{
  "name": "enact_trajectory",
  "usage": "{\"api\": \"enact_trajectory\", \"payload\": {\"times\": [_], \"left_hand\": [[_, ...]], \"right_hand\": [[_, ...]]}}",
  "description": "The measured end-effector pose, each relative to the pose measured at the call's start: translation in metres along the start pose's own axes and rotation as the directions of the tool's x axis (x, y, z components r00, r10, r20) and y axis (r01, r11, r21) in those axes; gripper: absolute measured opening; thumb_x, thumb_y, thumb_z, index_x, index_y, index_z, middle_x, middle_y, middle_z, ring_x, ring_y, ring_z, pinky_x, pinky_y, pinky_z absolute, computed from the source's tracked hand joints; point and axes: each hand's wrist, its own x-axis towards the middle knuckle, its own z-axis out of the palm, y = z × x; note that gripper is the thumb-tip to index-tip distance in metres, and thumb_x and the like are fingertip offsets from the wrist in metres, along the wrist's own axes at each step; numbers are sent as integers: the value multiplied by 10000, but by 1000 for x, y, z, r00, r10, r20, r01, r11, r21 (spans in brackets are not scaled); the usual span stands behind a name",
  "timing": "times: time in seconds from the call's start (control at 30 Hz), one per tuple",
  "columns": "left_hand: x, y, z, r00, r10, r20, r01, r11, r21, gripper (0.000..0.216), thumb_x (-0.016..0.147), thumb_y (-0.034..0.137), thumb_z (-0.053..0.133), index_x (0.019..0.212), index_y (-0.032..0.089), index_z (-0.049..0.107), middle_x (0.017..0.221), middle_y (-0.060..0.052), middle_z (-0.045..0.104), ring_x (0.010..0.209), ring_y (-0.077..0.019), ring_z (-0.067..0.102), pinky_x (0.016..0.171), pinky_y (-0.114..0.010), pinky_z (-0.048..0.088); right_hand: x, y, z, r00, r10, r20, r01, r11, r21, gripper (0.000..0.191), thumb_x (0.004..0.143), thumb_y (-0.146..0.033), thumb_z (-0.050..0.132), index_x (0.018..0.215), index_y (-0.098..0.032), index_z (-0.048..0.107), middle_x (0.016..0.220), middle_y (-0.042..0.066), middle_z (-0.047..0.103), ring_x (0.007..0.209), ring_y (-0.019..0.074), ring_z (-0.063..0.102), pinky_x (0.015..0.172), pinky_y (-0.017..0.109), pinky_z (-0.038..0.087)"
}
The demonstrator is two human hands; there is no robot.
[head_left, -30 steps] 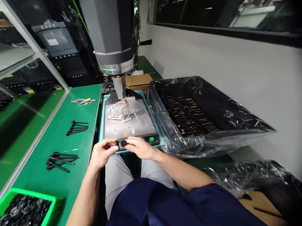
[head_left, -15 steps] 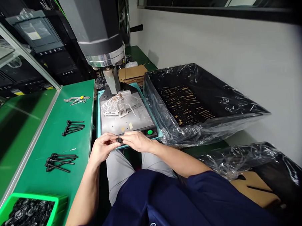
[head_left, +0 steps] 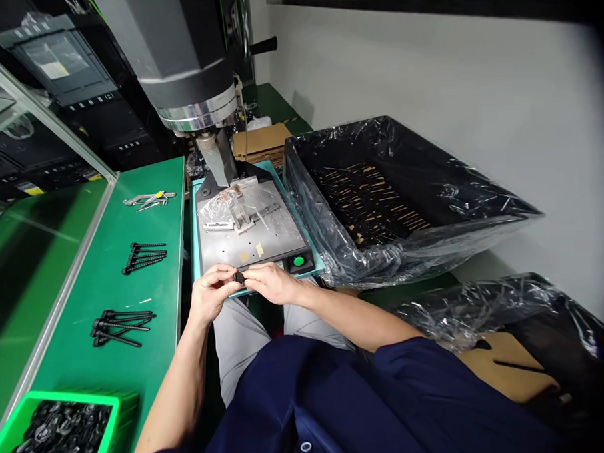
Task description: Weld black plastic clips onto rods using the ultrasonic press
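Close in front of my body, a small black part [head_left: 239, 277] is pinched between both hands at the front edge of the press base. My left hand [head_left: 212, 294] is closed on its left side, thumb below and fingers above. From the right, my right hand [head_left: 270, 282] grips it with the fingertips, which partly cover it. Just beyond my hands lies the metal base plate [head_left: 223, 253] with a clear-film-wrapped fixture [head_left: 240, 216] on it. Above the fixture hangs the press head [head_left: 190, 78]. A green button [head_left: 298, 261] sits right of my right hand.
On the green bench [head_left: 156, 226] at left lie pliers [head_left: 148, 198] and two groups of black threaded rods [head_left: 146, 257]. A green bin [head_left: 115, 421] holds many black parts. At right stands a film-lined black tray [head_left: 461, 193] with thin pieces; cardboard [head_left: 508, 364] lies below it.
The view has shifted slightly. Both hands stay together at the plate's front edge, still holding the small black part, which appears turned a little.
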Motion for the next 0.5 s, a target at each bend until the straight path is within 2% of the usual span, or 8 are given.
{"api": "enact_trajectory", "payload": {"times": [0.1, 0.13, 0.23, 0.27, 0.4, 0.5], "left_hand": [[0, -5, 5, 999, 35, 13, -35, 999, -22, 164, 614, 236, 863, 757, 228, 782, 858, -48, 689, 804, -184, 650, 730, -323, 540], [0, -6, 6, 999, 42, 4, -42, 999, -10, 158, 622, 243, 859, 761, 231, 784, 857, -48, 693, 805, -185, 652, 739, -327, 540], [1, -7, 8, 998, 50, -29, -48, 996, 69, 178, 659, 260, 841, 830, 249, 796, 882, -51, 708, 826, -189, 659, 773, -336, 538], [1, -7, 8, 999, 49, -17, -47, 995, 89, 190, 660, 266, 841, 844, 253, 798, 881, -52, 710, 825, -190, 660, 772, -336, 539], [1, -7, 7, 999, 35, 37, -39, 993, 110, 194, 648, 270, 850, 834, 260, 800, 864, -50, 713, 811, -195, 665, 764, -335, 543], [2, -8, 10, 999, 30, -16, -28, 990, 140, 201, 687, 284, 822, 885, 263, 799, 909, -55, 716, 863, -206, 669, 807, -343, 538]], "right_hand": [[-2, 3, -3, 988, 71, 135, -86, 991, 107, 226, 925, -151, 516, 722, -155, 614, 664, -22, 540, 609, 111, 472, 617, 234, 346], [-2, 3, -3, 989, 74, 126, -88, 991, 104, 227, 926, -152, 514, 722, -154, 614, 662, -21, 542, 611, 113, 473, 617, 235, 346], [-5, 6, -1, 999, 15, -35, -15, 1000, 2, 231, 923, -144, 510, 705, -150, 586, 702, 2, 539, 671, 132, 479, 661, 250, 357], [-6, 7, 0, 999, -7, -51, 7, 1000, -6, 231, 922, -141, 511, 702, -150, 581, 711, 6, 542, 679, 133, 484, 669, 251, 362], [-7, 10, 1, 1000, -1, 31, -2, 997, 82, 246, 912, -129, 513, 677, -157, 581, 697, -5, 558, 659, 123, 514, 658, 236, 374], [-5, 9, 4, 998, 40, -45, -37, 996, 77, 251, 905, -129, 520, 661, -158, 573, 699, -2, 564, 685, 129, 524, 690, 249, 384]]}}
